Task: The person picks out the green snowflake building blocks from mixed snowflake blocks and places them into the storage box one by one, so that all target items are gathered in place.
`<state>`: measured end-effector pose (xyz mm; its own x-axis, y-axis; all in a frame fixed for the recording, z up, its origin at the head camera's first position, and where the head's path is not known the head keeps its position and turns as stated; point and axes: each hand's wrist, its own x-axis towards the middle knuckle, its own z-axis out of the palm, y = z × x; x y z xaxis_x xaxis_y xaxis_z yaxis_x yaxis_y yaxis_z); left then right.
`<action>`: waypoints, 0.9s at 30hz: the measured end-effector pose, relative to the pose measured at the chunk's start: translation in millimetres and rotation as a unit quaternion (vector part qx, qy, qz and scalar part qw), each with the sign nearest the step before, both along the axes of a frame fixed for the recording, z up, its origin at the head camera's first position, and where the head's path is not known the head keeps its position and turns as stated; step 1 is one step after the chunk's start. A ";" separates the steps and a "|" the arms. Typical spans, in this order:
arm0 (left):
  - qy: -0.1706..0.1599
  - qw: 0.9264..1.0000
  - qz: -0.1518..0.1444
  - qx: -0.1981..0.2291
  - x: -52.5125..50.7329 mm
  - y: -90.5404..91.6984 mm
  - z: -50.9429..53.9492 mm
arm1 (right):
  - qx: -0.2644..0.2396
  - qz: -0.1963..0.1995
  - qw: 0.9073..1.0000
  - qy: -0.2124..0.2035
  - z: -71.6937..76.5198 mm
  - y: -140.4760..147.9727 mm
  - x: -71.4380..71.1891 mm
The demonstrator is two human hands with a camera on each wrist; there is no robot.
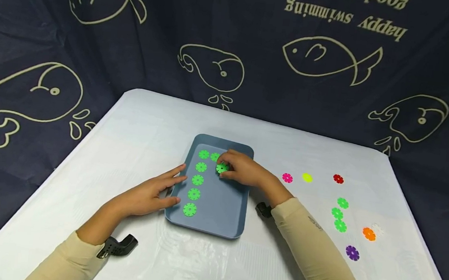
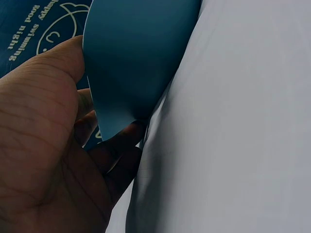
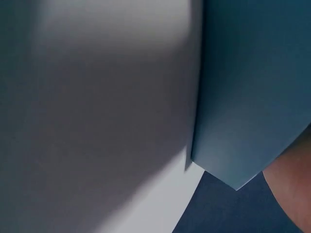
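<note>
Six green discs (image 1: 197, 180) lie flat in the grey tray (image 1: 219, 208), approx. mid-worktop (image 1: 148, 118): five in a line along the tray's L side, plus one next to the farthest of them, by the tray's far edge. R hand (image 1: 242, 167), reaching over toward the tray's far R corner, is curled & pinching a held disc (image 1: 222, 169), also green; can't tell if it touches the tray floor, & the hand may hide more. L hand (image 1: 144, 198) has fingers spread, fairly straight, tips at the tray's L rim, no disc in it. R-wrist cam doesn't show the grip. Progress, judging by layout: part-done; L column looks complete, far row only begun. 3 spare green discs (image 1: 337, 213) lie toward the worktop's R edge, not in the tray. Other colours out there too: pink disc (image 1: 287, 178) & yellow disc (image 1: 307, 178) nearer the tray, red disc (image 1: 338, 179) farther R, orange disc (image 1: 369, 234) just beside a whitish disc (image 1: 378, 229), purple disc (image 1: 352, 253) closest to the worktop's near edge. Unclear if those count as left to do.
</note>
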<state>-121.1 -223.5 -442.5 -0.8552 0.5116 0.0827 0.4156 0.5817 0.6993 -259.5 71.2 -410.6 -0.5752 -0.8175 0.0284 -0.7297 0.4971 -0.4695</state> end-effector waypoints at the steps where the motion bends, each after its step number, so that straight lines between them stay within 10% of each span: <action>1: 0.000 1.000 0.000 0.000 0.0 0.0 0.0 | 0.003 0.001 1.000 0.002 -0.1 -0.7 -0.1; 27: -0.003 1.000 -0.001 0.006 -1.1 0.3 0.7 | 0.047 -0.003 0.999 0.015 -9.4 -20.3 -5.1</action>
